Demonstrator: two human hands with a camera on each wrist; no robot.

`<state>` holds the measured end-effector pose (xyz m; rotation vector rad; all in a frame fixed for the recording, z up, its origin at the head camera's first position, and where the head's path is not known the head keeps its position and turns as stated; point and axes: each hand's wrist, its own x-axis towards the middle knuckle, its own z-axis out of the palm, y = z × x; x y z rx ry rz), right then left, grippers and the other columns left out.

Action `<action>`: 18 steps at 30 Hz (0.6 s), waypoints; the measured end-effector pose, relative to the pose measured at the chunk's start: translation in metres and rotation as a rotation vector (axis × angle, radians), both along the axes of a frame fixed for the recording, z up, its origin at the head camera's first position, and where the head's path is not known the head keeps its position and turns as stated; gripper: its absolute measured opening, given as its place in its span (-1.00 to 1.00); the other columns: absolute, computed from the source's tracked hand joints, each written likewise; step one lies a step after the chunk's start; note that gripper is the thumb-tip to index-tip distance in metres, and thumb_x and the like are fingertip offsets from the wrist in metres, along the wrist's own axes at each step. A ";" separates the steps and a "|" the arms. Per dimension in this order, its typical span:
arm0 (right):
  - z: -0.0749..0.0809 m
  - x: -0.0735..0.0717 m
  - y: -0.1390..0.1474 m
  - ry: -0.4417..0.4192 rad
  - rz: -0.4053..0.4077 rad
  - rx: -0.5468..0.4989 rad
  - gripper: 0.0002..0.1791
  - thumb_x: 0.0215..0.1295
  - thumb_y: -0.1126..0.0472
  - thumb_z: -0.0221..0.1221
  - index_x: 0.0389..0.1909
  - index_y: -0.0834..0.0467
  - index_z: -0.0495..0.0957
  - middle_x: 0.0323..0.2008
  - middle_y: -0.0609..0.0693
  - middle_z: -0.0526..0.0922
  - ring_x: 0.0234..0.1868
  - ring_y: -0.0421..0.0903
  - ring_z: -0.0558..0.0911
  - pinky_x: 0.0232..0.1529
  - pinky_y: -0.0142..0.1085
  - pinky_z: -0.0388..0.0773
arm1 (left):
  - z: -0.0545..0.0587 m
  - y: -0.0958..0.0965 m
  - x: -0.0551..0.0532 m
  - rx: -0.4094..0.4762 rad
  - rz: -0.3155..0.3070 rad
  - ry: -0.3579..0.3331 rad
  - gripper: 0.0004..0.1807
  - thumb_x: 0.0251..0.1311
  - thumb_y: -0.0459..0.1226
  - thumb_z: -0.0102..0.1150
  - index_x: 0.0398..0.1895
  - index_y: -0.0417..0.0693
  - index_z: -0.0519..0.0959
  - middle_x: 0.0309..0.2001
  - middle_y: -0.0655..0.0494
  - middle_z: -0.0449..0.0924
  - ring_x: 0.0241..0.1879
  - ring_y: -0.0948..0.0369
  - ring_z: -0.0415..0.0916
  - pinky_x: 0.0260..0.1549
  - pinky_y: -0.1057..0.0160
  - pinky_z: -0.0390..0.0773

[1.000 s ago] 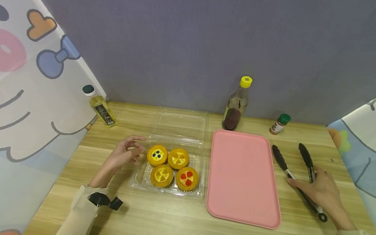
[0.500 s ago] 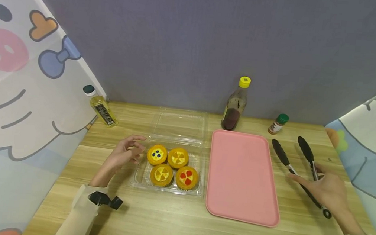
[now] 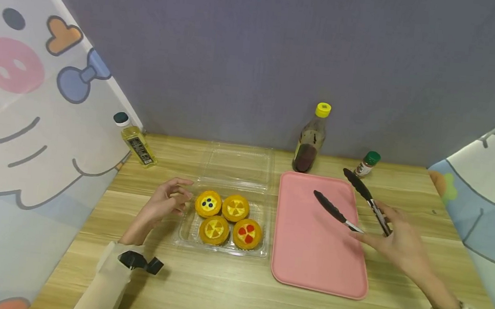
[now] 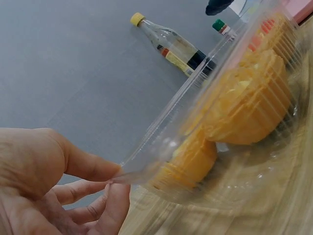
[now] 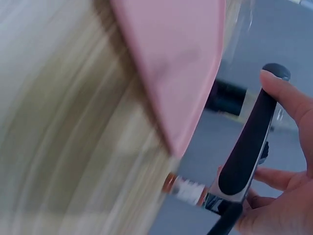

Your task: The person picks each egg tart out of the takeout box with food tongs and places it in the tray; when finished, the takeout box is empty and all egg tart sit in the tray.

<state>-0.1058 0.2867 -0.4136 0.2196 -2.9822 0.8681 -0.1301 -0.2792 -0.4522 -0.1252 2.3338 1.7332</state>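
My left hand (image 3: 165,205) pinches the rim of a clear plastic clamshell box (image 4: 168,115) between thumb and fingers at its left side. Several round yellow tarts (image 3: 214,230) sit in the box: one topped with blue dots, one with red pieces, the others with yellow wedges. The hinged lid (image 3: 238,163) lies folded back behind it. My right hand (image 3: 403,246) holds black-and-silver tongs (image 5: 250,139), thumb on one arm and fingers on the other. Their tips are spread apart, with nothing between them, over the right part of a pink tray (image 3: 309,258).
Behind the tray stands a dark sauce bottle (image 3: 307,147) with a yellow cap. A small spice jar (image 3: 367,165) with a green lid is at the back right, near one tong tip. An oil bottle (image 3: 138,145) stands at the back left, and a grey wall (image 3: 237,65) closes off the back.
My right hand has lifted the tongs off the table at the right and swung them left, over the tray. My left hand has stayed at the box.
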 end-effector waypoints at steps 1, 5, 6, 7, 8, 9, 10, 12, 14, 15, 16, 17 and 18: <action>0.001 0.000 -0.006 0.010 0.015 -0.001 0.23 -0.05 -0.14 0.62 0.55 0.31 0.24 0.34 0.64 0.32 0.19 0.56 0.41 -0.03 0.47 0.47 | 0.000 0.000 0.000 0.002 0.000 -0.002 -0.51 0.46 -0.39 0.12 0.42 -0.23 0.37 -0.08 -0.07 0.57 -0.46 0.24 0.54 -0.46 0.27 0.72; 0.003 0.000 -0.029 0.118 0.072 -0.007 0.16 -0.16 -0.08 0.67 0.47 0.27 0.38 0.27 0.51 0.46 0.18 0.50 0.46 0.01 0.43 0.47 | 0.001 0.000 -0.001 0.002 -0.003 -0.006 -0.52 0.46 -0.39 0.12 0.39 -0.26 0.39 -0.10 -0.05 0.56 -0.48 0.24 0.54 -0.48 0.26 0.72; 0.004 0.000 -0.033 0.155 0.089 -0.010 0.14 -0.18 -0.06 0.68 0.45 0.26 0.41 0.22 0.44 0.52 0.13 0.44 0.49 -0.02 0.36 0.50 | 0.001 0.000 -0.002 0.001 -0.007 -0.006 -0.52 0.46 -0.39 0.13 0.40 -0.26 0.38 -0.10 -0.05 0.55 -0.48 0.24 0.54 -0.48 0.25 0.73; 0.004 0.000 -0.038 0.194 0.104 -0.008 0.12 -0.21 -0.05 0.70 0.42 0.24 0.44 0.16 0.36 0.57 0.05 0.35 0.54 -0.08 0.24 0.54 | 0.002 0.000 -0.002 0.000 -0.010 -0.005 -0.52 0.46 -0.39 0.13 0.40 -0.26 0.38 -0.10 -0.06 0.55 -0.48 0.24 0.53 -0.48 0.25 0.72; 0.005 0.000 -0.043 0.229 0.120 -0.007 0.10 -0.24 -0.03 0.71 0.40 0.22 0.47 0.11 0.30 0.60 -0.01 0.28 0.55 -0.12 0.15 0.55 | 0.002 0.001 -0.003 -0.001 -0.013 -0.004 -0.52 0.46 -0.40 0.13 0.40 -0.26 0.38 -0.11 -0.06 0.55 -0.49 0.24 0.53 -0.48 0.25 0.72; 0.006 -0.001 -0.047 0.247 0.134 -0.007 0.10 -0.25 -0.01 0.71 0.40 0.21 0.48 0.09 0.27 0.62 -0.03 0.24 0.56 -0.14 0.11 0.54 | 0.003 0.001 -0.003 -0.001 -0.019 -0.004 -0.51 0.46 -0.39 0.13 0.41 -0.27 0.38 -0.11 -0.06 0.55 -0.49 0.24 0.52 -0.48 0.24 0.72; 0.007 -0.001 -0.051 0.261 0.146 -0.003 0.09 -0.26 -0.01 0.71 0.39 0.19 0.48 0.08 0.24 0.63 -0.04 0.21 0.57 -0.15 0.07 0.53 | 0.003 0.001 -0.004 -0.002 -0.024 -0.004 -0.51 0.46 -0.39 0.13 0.41 -0.27 0.37 -0.11 -0.07 0.55 -0.48 0.24 0.52 -0.48 0.24 0.73; 0.009 -0.002 -0.059 0.268 0.168 -0.001 0.08 -0.24 -0.01 0.71 0.39 0.18 0.48 0.09 0.22 0.64 -0.03 0.19 0.57 -0.15 0.06 0.55 | 0.004 0.000 -0.005 -0.007 -0.036 -0.002 -0.51 0.46 -0.39 0.13 0.41 -0.28 0.36 -0.10 -0.09 0.55 -0.49 0.24 0.52 -0.48 0.23 0.73; 0.010 -0.003 -0.066 0.255 0.190 -0.005 0.06 -0.20 0.00 0.70 0.40 0.17 0.46 0.14 0.22 0.63 0.05 0.23 0.58 -0.09 0.15 0.57 | 0.005 0.000 -0.006 -0.008 -0.042 -0.006 -0.51 0.46 -0.40 0.13 0.40 -0.28 0.37 -0.10 -0.11 0.56 -0.49 0.24 0.53 -0.48 0.23 0.73; 0.010 -0.004 -0.069 0.247 0.204 -0.012 0.05 -0.18 0.01 0.69 0.41 0.17 0.46 0.16 0.22 0.63 0.09 0.25 0.59 -0.06 0.18 0.57 | 0.005 0.000 -0.006 -0.010 -0.046 -0.009 -0.52 0.46 -0.41 0.13 0.39 -0.29 0.37 -0.09 -0.13 0.57 -0.50 0.23 0.53 -0.48 0.23 0.73; 0.010 -0.005 -0.072 0.246 0.221 -0.014 0.05 -0.17 0.01 0.69 0.41 0.18 0.46 0.16 0.19 0.63 0.09 0.23 0.60 -0.04 0.17 0.59 | 0.005 -0.001 -0.006 -0.013 -0.047 -0.011 -0.52 0.44 -0.42 0.13 0.38 -0.29 0.37 -0.09 -0.14 0.57 -0.50 0.23 0.54 -0.48 0.22 0.74; 0.010 -0.005 -0.074 0.246 0.239 -0.020 0.04 -0.16 0.03 0.69 0.41 0.18 0.45 0.17 0.17 0.63 0.10 0.22 0.61 -0.03 0.16 0.61 | 0.005 -0.001 -0.006 -0.015 -0.053 -0.008 -0.52 0.43 -0.44 0.12 0.38 -0.31 0.37 -0.08 -0.16 0.58 -0.50 0.22 0.54 -0.48 0.21 0.74; 0.010 -0.005 -0.077 0.247 0.255 -0.019 0.04 -0.15 0.04 0.69 0.41 0.19 0.45 0.17 0.14 0.63 0.10 0.20 0.63 -0.04 0.13 0.63 | 0.005 -0.001 -0.006 -0.018 -0.052 -0.010 -0.52 0.41 -0.46 0.12 0.37 -0.30 0.38 -0.08 -0.16 0.58 -0.50 0.21 0.53 -0.48 0.21 0.74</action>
